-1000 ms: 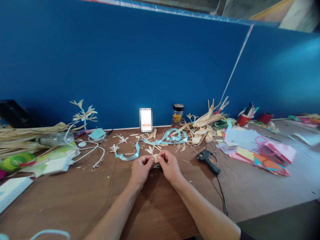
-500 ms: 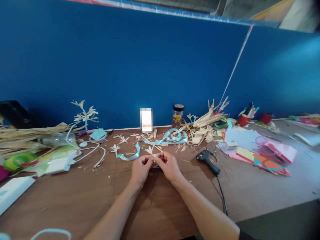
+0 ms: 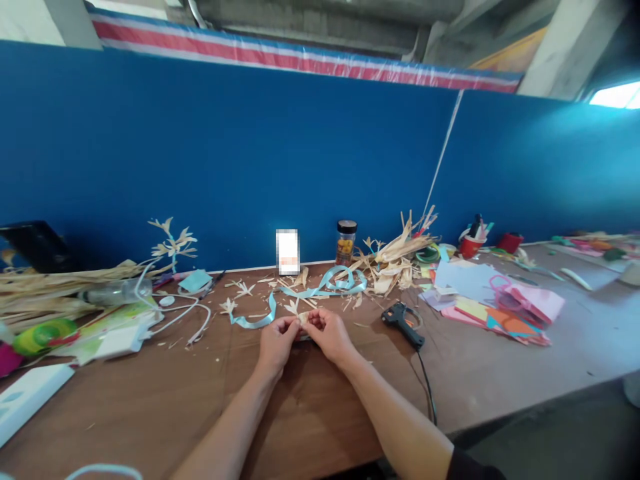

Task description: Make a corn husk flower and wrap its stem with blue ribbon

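Note:
My left hand [image 3: 277,343] and my right hand [image 3: 330,335] meet at the fingertips low over the table. Between them is pinched a small pale strip of corn husk [image 3: 303,318]. A little husk flower [image 3: 292,308] shows just above the left fingertips; whether it is joined to the strip I cannot tell. Part of a dark object under the hands is mostly hidden. Beyond my fingers a light blue ribbon [image 3: 257,325] curls across the table, among husk scraps and loose husk flowers [image 3: 244,289]. To the right lies a black glue gun [image 3: 403,325] with its cord.
At the back stand a black-lidded jar [image 3: 346,243] and a husk pile [image 3: 400,260]. Coloured papers [image 3: 470,280] and a pink paper bag [image 3: 533,300] lie right. White cables [image 3: 200,320], a clear bottle [image 3: 117,292] and a power strip [image 3: 35,400] are left. A blue partition [image 3: 240,153] closes the back.
The view has tilted up and turned slightly right, showing more above the partition. Both hands keep their pinch on the husk, with the fingers shifted only slightly.

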`<state>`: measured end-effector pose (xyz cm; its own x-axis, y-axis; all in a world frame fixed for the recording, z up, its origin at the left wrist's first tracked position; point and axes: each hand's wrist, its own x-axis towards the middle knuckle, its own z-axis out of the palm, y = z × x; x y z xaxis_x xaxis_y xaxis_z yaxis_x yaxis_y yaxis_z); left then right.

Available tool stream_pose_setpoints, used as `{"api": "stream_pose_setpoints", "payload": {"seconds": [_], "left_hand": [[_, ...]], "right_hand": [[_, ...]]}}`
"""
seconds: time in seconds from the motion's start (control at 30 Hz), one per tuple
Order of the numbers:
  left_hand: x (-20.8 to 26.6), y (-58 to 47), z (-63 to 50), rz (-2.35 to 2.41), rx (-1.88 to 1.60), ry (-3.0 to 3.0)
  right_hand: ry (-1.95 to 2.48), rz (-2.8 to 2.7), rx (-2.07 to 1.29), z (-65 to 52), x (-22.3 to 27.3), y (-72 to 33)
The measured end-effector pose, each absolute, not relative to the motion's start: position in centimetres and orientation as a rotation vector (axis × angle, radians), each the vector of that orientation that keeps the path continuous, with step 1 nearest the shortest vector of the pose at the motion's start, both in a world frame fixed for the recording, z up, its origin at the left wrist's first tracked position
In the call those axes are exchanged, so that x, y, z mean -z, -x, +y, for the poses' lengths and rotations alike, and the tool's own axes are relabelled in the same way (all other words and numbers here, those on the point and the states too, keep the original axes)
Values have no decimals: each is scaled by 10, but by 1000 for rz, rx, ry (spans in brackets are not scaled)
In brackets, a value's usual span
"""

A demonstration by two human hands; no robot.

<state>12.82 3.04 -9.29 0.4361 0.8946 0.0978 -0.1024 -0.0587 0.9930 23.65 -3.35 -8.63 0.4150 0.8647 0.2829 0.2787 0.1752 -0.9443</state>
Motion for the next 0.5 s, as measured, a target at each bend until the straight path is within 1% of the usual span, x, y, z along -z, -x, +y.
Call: {"api": "stream_pose_setpoints", "payload": {"seconds": [0.33, 0.43, 0.5], "left_hand": [[95, -128, 29, 733, -968, -1465], [92, -127, 28, 715, -985, -1477], [91, -126, 29, 732, -995, -1428]], "right_hand": [[1490, -1131, -458, -32, 94, -235], [1480, -1157, -453, -33, 92, -236], [1496, -1191, -391, -36, 88, -238]]}}
